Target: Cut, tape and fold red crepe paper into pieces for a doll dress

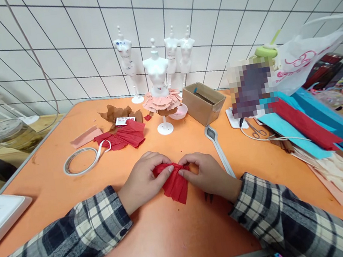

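Note:
Both hands pinch a small piece of red crepe paper (176, 188) along its upper edge, above the orange table. My left hand (145, 178) grips it from the left with thumb and fingers closed. From the right, my right hand (206, 173) holds the same edge, the thumbs close together. The paper is gathered at the top and fans out below. Behind it stands a white mini dress form (156, 70) wearing a ruffled pink paper skirt (160, 100) with brown showing underneath. More gathered red crepe paper (127, 136) lies to the left.
A tape roll (81, 161), a pink strip (86, 137) and brown paper (117, 112) lie left. A cardboard box (203, 104), pink bowl (179, 112), scissors (258, 133) and grey strap-like object (218, 149) lie right of centre. Coloured paper (292, 129) covers the right edge; a white box (3, 220) sits left.

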`<state>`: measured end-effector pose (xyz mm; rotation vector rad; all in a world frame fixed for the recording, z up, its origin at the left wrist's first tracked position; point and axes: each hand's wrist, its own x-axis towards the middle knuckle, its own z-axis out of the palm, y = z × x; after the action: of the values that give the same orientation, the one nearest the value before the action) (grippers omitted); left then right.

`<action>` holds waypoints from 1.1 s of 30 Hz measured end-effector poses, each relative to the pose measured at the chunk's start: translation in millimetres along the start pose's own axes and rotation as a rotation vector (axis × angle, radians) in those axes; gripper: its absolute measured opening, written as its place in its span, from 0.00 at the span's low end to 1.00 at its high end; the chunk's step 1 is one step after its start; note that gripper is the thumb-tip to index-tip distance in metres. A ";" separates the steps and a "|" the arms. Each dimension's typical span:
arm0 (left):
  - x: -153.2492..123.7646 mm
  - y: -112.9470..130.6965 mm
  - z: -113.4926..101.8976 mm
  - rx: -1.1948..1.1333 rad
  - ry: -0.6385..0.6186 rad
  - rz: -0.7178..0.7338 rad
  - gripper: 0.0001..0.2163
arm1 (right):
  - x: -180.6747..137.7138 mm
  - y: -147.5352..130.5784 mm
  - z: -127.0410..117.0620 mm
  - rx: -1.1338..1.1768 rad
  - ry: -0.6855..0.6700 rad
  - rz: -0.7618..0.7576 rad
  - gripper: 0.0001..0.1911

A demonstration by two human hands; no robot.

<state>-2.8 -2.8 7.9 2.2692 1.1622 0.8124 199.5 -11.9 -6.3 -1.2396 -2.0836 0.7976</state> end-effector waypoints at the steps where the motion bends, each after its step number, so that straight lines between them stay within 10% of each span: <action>1: 0.1 -0.4 0.4 0.004 0.004 0.007 0.07 | -0.2 -1.0 -0.2 -0.011 0.009 -0.001 0.05; 22: -5.3 -2.2 7.1 0.002 0.079 -0.094 0.09 | 0.6 2.4 2.4 0.188 0.067 0.099 0.05; 30: -5.2 -2.5 11.1 -0.175 -0.034 -0.127 0.07 | -0.8 1.9 1.2 0.104 0.190 0.040 0.27; 33: -5.1 -3.4 10.9 -0.230 -0.045 -0.109 0.08 | -0.8 1.7 0.4 0.069 0.139 -0.021 0.16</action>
<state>0.4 -6.6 -3.6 2.0097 1.1015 0.8047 200.4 -12.1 -8.0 -1.1990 -1.9396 0.7455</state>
